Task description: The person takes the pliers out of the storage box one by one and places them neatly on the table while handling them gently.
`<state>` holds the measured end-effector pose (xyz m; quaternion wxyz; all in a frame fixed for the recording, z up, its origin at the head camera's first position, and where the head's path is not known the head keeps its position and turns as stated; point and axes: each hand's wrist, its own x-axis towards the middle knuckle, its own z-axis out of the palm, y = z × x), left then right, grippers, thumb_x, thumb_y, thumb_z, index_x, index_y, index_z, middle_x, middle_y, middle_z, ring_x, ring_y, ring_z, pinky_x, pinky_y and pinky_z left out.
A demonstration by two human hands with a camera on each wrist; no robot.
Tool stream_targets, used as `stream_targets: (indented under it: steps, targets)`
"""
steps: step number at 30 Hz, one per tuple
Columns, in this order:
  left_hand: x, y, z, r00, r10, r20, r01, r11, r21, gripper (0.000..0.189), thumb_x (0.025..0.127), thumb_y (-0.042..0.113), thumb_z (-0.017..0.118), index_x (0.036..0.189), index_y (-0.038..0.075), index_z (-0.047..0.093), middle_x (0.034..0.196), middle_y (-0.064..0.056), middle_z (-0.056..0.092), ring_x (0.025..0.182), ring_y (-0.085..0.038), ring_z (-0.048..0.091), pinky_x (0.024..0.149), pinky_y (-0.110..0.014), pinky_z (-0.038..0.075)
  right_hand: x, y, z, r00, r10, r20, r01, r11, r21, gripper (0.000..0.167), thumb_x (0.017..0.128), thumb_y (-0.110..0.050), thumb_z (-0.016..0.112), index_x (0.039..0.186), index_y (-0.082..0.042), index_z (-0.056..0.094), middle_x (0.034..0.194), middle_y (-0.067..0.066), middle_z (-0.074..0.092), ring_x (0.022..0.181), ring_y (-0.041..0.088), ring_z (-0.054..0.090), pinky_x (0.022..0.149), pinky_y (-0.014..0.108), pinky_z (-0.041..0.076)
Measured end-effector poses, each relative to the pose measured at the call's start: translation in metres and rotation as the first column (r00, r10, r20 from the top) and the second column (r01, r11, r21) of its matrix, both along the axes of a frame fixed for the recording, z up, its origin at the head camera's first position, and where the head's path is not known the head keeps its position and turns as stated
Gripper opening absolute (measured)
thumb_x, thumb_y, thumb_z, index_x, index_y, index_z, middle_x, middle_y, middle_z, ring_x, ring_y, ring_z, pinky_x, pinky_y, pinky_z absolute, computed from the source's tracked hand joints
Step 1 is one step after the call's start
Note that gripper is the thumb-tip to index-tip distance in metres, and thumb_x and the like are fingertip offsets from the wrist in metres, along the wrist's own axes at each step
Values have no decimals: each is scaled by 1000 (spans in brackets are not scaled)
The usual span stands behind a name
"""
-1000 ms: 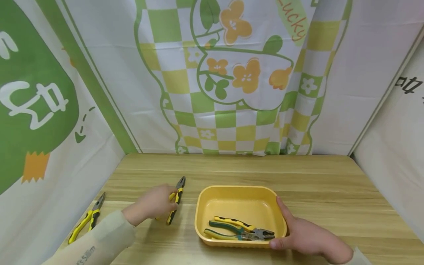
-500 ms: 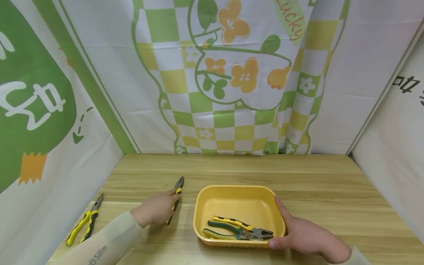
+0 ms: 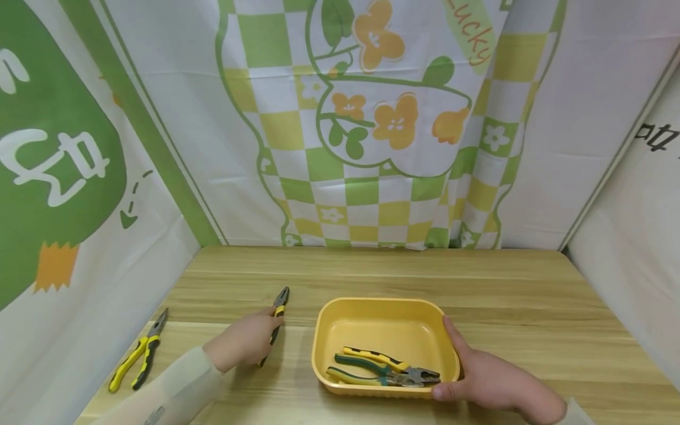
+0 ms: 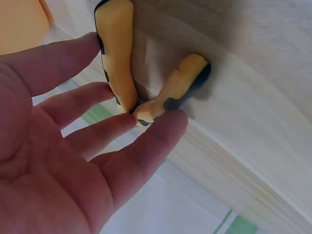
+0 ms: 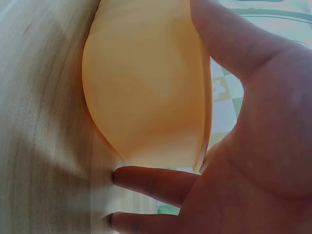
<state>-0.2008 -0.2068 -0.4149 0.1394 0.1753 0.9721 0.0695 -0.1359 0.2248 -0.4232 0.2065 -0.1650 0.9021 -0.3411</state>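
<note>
My left hand is at a pair of pliers with yellow and black handles, lying left of the yellow plastic basin. In the left wrist view, the thumb touches one yellow handle and the forefinger touches the other handle. The pliers' grey nose points away, past the fingers; much of the handles is hidden by the hand in the head view. My right hand grips the basin's right end, thumb at the front corner and fingers along the side.
Inside the basin lie pliers with green handles and pliers with a yellow and black handle. Long-nose pliers lie spread at the table's left side. Patterned cloth hangs behind the wooden table.
The left hand has drawn the pliers slightly left and towards the person. Its fingers have settled lower around the handles. The right hand and the basin stay put.
</note>
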Motion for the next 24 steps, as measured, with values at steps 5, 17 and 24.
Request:
stream_targets:
  steps: [5, 17, 24]
  targets:
    - [8, -12, -1, 1000, 14, -6, -14, 1000, 26, 52, 80, -16, 58, 132, -10, 57, 146, -36, 37, 115, -42, 56, 53, -32, 45, 0, 1, -1, 1000, 6, 1, -6, 1000, 4, 125, 85, -47, 77, 155, 0, -15, 109, 19, 68, 98, 26, 62, 88, 53, 47]
    - [26, -49, -9, 997, 46, -56, -45, 999, 26, 52, 76, -21, 54, 126, -11, 61, 141, -40, 40, 122, -51, 49, 69, -37, 50, -1, 0, -1, 1000, 5, 7, -5, 1000, 3, 125, 85, -47, 77, 155, 1, -15, 106, 17, 69, 96, 24, 61, 88, 51, 47]
    - [29, -72, -12, 996, 92, -14, -92, 995, 37, 52, 77, -21, 53, 128, -11, 59, 141, -42, 38, 119, -52, 51, 61, -34, 46, 0, 1, -2, 1000, 13, -2, -13, 1000, 0, 125, 85, -48, 77, 155, 0, -15, 103, 13, 70, 95, 23, 62, 87, 50, 48]
